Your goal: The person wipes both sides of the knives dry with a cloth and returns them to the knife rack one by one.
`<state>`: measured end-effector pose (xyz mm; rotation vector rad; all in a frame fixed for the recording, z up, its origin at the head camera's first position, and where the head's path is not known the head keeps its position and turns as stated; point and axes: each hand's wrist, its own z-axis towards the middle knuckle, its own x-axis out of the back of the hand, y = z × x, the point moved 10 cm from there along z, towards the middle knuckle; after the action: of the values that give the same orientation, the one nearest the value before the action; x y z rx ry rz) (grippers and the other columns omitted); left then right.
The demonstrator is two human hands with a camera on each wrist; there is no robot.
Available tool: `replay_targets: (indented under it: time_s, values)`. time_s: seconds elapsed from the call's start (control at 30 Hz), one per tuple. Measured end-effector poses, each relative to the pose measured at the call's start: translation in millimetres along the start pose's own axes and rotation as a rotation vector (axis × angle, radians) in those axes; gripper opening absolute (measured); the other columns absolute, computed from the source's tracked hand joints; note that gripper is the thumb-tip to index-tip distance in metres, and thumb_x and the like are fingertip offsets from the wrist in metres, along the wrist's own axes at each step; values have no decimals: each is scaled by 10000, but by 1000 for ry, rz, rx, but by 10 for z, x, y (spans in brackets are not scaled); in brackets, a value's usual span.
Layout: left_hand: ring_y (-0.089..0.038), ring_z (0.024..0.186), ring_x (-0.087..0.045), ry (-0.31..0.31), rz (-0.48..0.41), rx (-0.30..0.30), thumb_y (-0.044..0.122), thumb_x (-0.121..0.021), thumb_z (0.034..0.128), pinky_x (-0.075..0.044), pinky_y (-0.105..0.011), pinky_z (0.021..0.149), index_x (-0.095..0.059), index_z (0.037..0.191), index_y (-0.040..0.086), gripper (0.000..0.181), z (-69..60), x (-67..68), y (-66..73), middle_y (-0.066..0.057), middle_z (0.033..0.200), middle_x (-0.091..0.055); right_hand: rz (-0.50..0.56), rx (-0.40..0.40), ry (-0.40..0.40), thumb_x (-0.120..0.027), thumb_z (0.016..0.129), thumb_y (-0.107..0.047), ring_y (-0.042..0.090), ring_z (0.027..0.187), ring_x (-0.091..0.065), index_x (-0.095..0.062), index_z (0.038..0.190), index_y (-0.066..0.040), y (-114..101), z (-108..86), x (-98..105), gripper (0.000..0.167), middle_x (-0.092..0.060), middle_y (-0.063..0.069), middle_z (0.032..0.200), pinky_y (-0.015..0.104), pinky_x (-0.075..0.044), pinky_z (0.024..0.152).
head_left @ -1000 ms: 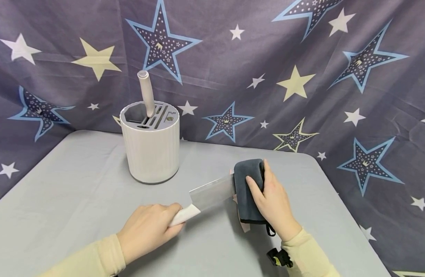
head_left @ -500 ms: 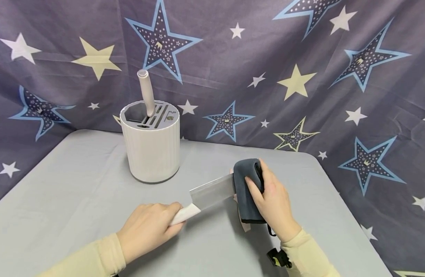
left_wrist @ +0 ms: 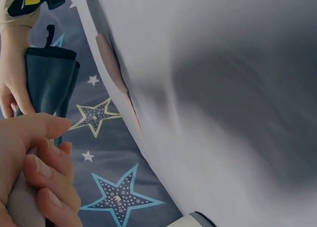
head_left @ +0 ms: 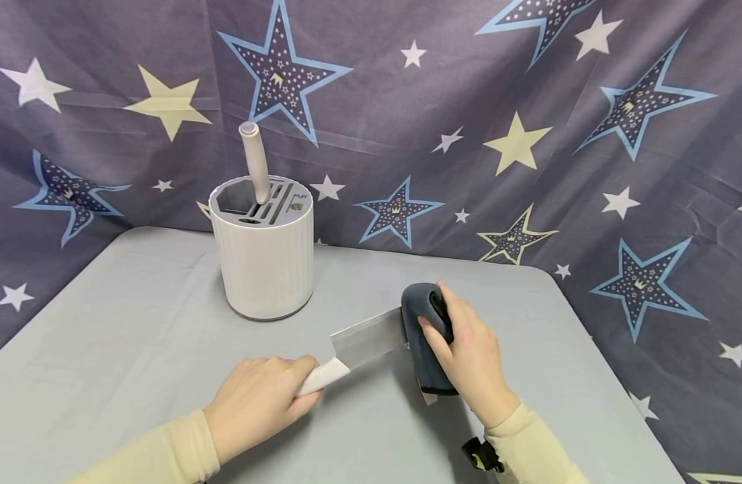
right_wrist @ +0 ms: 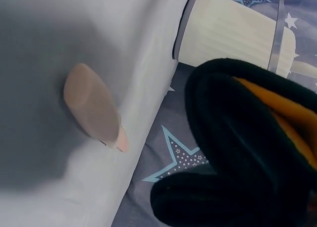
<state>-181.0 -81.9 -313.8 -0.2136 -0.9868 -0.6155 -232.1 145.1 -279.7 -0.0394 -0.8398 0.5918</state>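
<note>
My left hand (head_left: 262, 400) grips the white handle (head_left: 324, 376) of a cleaver. Its broad metal blade (head_left: 367, 339) points to the right, raised off the table. Over the blade's far end is a folded dark blue-grey cloth (head_left: 428, 356), which my right hand (head_left: 470, 356) holds, thumb on the near side and fingers behind. The cloth hides the blade tip. In the right wrist view, the cloth's folds show an orange inner side. Beneath, a pinkish-beige object (right_wrist: 91, 100) lies on the table, mostly hidden in the head view; its kind is unclear.
A white ribbed knife block (head_left: 265, 269) stands at the back left of the grey table (head_left: 135, 323). One light handle (head_left: 256, 165) sticks up from its slotted top. Behind the table hangs a star-patterned curtain (head_left: 371, 134).
My right hand and the cloth have slid slightly left along the blade, and the cloth has tilted. The left hand and the cleaver stay almost still.
</note>
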Motion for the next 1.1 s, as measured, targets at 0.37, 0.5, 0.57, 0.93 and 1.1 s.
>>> replay_targets:
  time_s: [0.37,0.5,0.57,0.93,1.1]
  values:
    - [-2,466,-271,-12,0,17,287,-799,748,-229,-215,417,-522,717,253,281,1,-11,6,178,525,-326,-21,96,44,-796,830,-241,267,738,-649,-580,1342,-113,-121,-23,-12,570,-670,81,939,445,-508,594]
    - [-3,462,-284,-11,10,17,286,-801,742,-234,-219,414,-546,736,245,258,-8,-16,7,173,525,-341,-23,113,51,-804,821,-238,253,720,-644,-591,1336,-108,-151,-35,-17,572,-667,70,926,430,-506,585]
    - [-6,459,-294,-11,15,17,291,-800,744,-239,-226,411,-561,751,245,243,-14,-22,4,170,527,-354,-29,117,48,-806,818,-241,253,716,-643,-591,1337,-114,-165,-40,-21,577,-664,64,923,429,-505,583]
    - [-6,458,-267,1,24,19,275,-794,746,-222,-218,413,-536,731,254,259,-20,-46,2,166,521,-337,-39,129,19,-801,816,-248,261,752,-659,-581,1356,-152,-262,-56,-57,591,-670,51,957,432,-519,620]
    - [-12,446,-289,2,34,20,293,-794,758,-232,-236,406,-539,735,268,257,-19,-69,-6,165,519,-358,-28,132,11,-803,816,-252,261,771,-673,-583,1357,-156,-300,-58,-78,592,-677,50,969,431,-529,633]
